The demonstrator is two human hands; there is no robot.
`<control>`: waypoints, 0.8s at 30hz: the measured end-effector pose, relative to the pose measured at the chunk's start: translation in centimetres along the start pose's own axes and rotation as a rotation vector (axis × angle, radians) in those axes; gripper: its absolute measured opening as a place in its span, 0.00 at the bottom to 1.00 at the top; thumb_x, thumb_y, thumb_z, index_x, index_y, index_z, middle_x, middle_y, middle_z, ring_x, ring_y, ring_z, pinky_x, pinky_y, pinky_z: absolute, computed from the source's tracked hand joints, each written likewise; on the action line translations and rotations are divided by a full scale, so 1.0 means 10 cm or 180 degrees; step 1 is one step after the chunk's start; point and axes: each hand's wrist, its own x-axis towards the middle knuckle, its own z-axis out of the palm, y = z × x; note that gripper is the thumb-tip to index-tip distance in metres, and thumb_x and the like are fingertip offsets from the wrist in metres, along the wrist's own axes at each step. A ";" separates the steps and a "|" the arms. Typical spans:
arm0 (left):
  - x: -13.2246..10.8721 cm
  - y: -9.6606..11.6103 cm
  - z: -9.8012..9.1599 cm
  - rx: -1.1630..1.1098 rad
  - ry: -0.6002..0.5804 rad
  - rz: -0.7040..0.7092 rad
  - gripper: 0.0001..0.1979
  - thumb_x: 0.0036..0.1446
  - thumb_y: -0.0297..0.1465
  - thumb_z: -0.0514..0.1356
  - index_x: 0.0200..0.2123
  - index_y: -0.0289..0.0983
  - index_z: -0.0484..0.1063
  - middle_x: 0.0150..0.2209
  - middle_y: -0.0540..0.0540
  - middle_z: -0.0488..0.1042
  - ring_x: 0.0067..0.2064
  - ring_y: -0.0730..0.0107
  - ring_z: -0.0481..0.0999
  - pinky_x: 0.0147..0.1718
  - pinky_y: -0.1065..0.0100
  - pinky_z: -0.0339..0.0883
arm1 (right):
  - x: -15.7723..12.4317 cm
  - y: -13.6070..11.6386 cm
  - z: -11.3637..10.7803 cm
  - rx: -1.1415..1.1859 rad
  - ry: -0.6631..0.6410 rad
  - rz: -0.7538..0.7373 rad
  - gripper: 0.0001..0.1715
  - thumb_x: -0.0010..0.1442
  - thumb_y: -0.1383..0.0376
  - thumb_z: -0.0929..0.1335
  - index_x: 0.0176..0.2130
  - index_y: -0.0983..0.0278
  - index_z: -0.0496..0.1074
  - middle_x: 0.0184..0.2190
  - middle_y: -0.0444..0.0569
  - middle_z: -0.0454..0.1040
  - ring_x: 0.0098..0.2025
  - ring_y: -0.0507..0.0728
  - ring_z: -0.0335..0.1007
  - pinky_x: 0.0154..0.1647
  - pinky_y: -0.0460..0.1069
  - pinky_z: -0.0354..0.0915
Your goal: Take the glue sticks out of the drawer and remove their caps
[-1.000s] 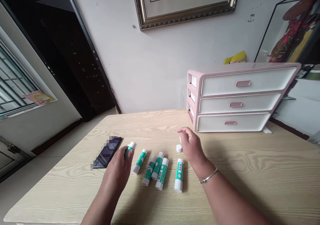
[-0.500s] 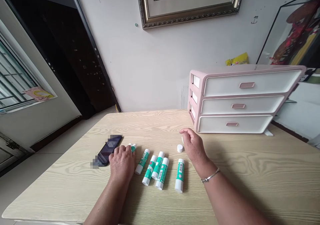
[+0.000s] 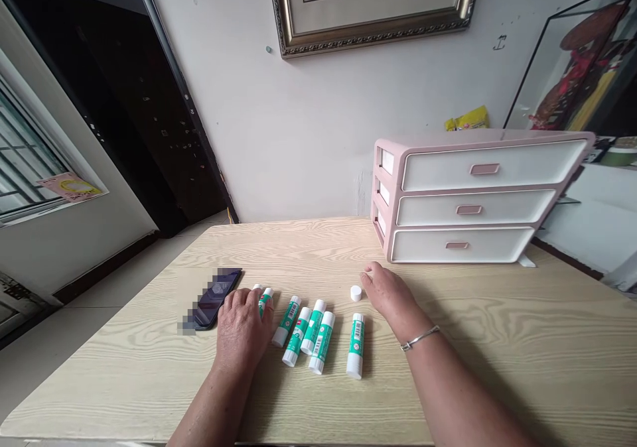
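My left hand point(image 3: 243, 324) lies over two white-and-green glue sticks, with its fingers bent round one glue stick point(image 3: 265, 301) whose white end shows past the thumb. Just right of it are a slanted glue stick point(image 3: 286, 321) and a cluster of three more, among them one glue stick point(image 3: 322, 343) with a barcode. A separate glue stick point(image 3: 355, 346) lies in front of my right hand point(image 3: 385, 291). That hand rests on its side, fingers curled in; anything inside them is hidden. Close to its thumb stands a small white cap point(image 3: 355, 293).
A dark phone point(image 3: 219, 298), partly pixelated, lies left of my left hand. At the back right of the wooden table point(image 3: 149, 381) stands a pink-and-white drawer unit point(image 3: 472, 209), with a yellow packet point(image 3: 468, 119) behind its top. A framed picture hangs on the wall.
My right hand has turned and loosened from a tighter fist; the white bit seen at its fingers is out of sight. My left thumb has shifted, showing more of the glue stick. The view shifts slightly.
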 end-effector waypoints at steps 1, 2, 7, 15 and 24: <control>-0.02 0.01 0.00 -0.0116 -0.0036 0.0101 0.18 0.67 0.40 0.51 0.48 0.39 0.74 0.50 0.39 0.74 0.54 0.55 0.70 0.55 0.59 0.61 | -0.01 0.00 0.01 0.0004 -0.0025 -0.0026 0.16 0.66 0.63 0.63 0.50 0.64 0.72 0.44 0.57 0.78 0.47 0.64 0.73 0.42 0.51 0.59; -0.03 0.03 -0.01 -0.0236 -0.0116 0.0189 0.17 0.66 0.41 0.51 0.48 0.39 0.75 0.50 0.39 0.74 0.54 0.56 0.71 0.54 0.60 0.63 | -0.01 -0.01 0.01 0.0019 -0.0056 -0.0044 0.16 0.65 0.63 0.63 0.50 0.64 0.72 0.45 0.58 0.77 0.48 0.64 0.73 0.42 0.51 0.59; -0.10 0.18 -0.09 -0.0624 -0.0576 0.0496 0.18 0.65 0.42 0.53 0.48 0.40 0.75 0.52 0.41 0.76 0.54 0.56 0.74 0.51 0.60 0.67 | -0.04 -0.06 0.02 0.0113 -0.0257 -0.0057 0.12 0.63 0.66 0.65 0.45 0.64 0.74 0.44 0.56 0.78 0.46 0.62 0.73 0.41 0.50 0.60; -0.06 0.28 -0.19 -0.0703 -0.1156 0.0231 0.18 0.66 0.39 0.51 0.52 0.41 0.73 0.53 0.40 0.77 0.51 0.54 0.77 0.46 0.58 0.68 | -0.07 -0.10 0.00 0.0113 0.0131 -0.0247 0.14 0.66 0.62 0.63 0.42 0.63 0.75 0.40 0.55 0.77 0.43 0.60 0.71 0.40 0.50 0.59; -0.01 0.32 -0.27 -0.3833 -0.0824 -0.1079 0.29 0.59 0.44 0.61 0.60 0.41 0.62 0.42 0.43 0.77 0.39 0.60 0.77 0.34 0.62 0.69 | -0.29 -0.36 -0.09 0.1922 0.0669 -0.0991 0.15 0.66 0.57 0.63 0.35 0.62 0.73 0.27 0.45 0.74 0.30 0.54 0.68 0.33 0.48 0.60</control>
